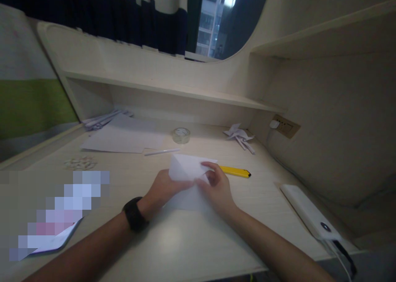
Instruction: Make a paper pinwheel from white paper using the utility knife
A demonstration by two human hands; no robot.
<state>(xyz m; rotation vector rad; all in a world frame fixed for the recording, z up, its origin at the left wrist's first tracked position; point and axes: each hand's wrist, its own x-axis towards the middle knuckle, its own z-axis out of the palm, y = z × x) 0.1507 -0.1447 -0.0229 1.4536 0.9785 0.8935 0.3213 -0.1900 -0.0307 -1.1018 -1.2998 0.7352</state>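
A white sheet of paper is held between my two hands above the middle of the desk, with a crease across it. My left hand grips its left lower edge, the thumb lying along the front. With bent fingers and thumb, my right hand pinches the right side of the same sheet. More white paper shows below the hands; whether it is part of that sheet I cannot tell. Just right of my right hand lies a yellow utility knife, its left end hidden behind the fingers.
Behind the hands are a thin white stick and a clear tape roll. Paper sheets, rolled papers and small white pieces lie left. Folded paper pinwheels and a white power bank with cables are right.
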